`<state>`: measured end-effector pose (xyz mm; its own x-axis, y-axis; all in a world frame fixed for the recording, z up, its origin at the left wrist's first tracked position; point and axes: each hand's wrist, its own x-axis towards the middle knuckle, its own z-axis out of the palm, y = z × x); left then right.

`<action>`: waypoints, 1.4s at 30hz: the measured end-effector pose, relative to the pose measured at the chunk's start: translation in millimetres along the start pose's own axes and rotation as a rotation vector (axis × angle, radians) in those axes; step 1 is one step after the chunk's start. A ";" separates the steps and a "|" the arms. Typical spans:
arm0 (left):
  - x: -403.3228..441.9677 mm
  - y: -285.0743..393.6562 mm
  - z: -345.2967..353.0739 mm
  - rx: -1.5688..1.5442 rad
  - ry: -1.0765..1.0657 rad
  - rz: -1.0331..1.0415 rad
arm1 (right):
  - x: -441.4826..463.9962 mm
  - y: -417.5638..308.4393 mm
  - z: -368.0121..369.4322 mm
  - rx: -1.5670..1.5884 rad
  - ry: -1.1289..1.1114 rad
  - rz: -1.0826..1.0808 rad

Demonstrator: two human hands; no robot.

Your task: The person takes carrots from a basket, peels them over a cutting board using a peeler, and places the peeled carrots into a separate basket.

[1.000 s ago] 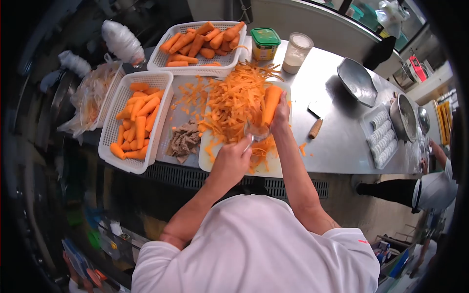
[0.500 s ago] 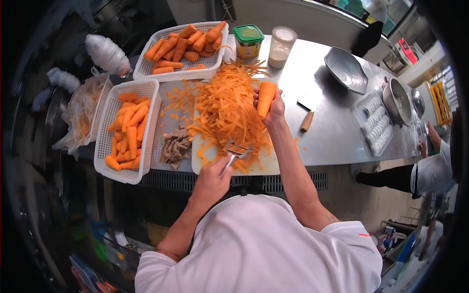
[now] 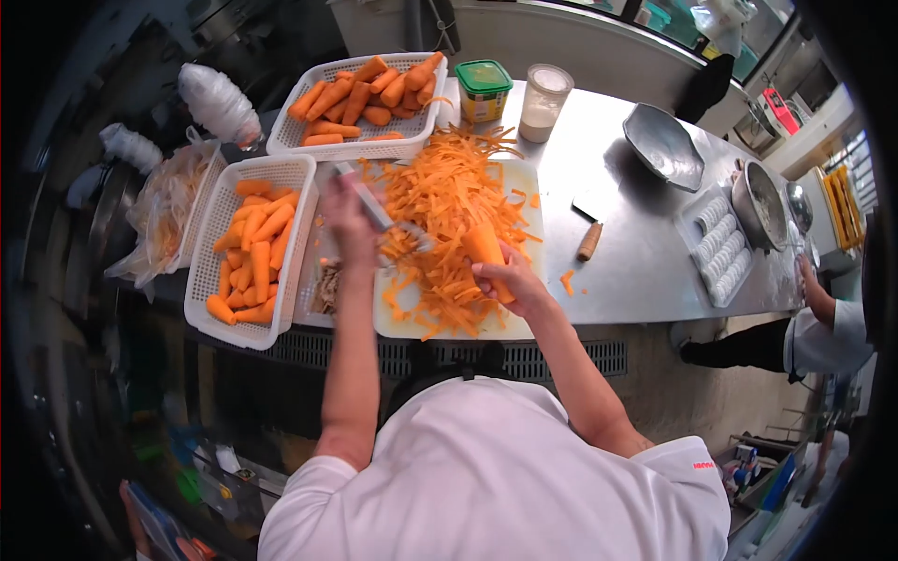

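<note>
My left hand, blurred by motion, is closed around a metal peeler over the left side of the shavings. The peeler's blade end is smeared. My right hand grips a peeled carrot above the right part of the pile. Long orange carrot shavings are heaped over a white cutting board. My left forearm partly covers a crumpled brown cloth.
Carrots fill a white basket at left and another basket behind. A green-lidded tub, clear container, wooden-handled blade, dark dish, tray of white pieces and metal bowl stand rightward. A co-worker is far right.
My left hand has swung up and left with the peeler. The carrot in my right hand has come lower and left, now tilted over the shavings. The view has shifted slightly.
</note>
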<state>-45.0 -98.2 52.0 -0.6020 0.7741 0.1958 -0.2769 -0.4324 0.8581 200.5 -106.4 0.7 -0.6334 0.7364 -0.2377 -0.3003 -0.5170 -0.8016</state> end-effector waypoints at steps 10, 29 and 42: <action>-9.1 -59.0 53.4 0.209 -0.094 -0.218 | -13.1 9.1 9.7 -0.144 0.099 0.087; 21.1 -72.2 38.3 0.389 0.002 -0.160 | 6.9 -1.5 26.4 -1.041 0.417 -0.197; 51.2 -121.5 25.7 0.671 0.188 -0.016 | 9.0 14.9 8.7 -1.255 0.442 -0.372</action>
<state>-22.9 5.8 -30.1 -0.7380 0.6586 0.1470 0.1989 0.0042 0.9800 184.1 -111.3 -8.6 -0.3105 0.9412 0.1334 0.5872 0.3003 -0.7516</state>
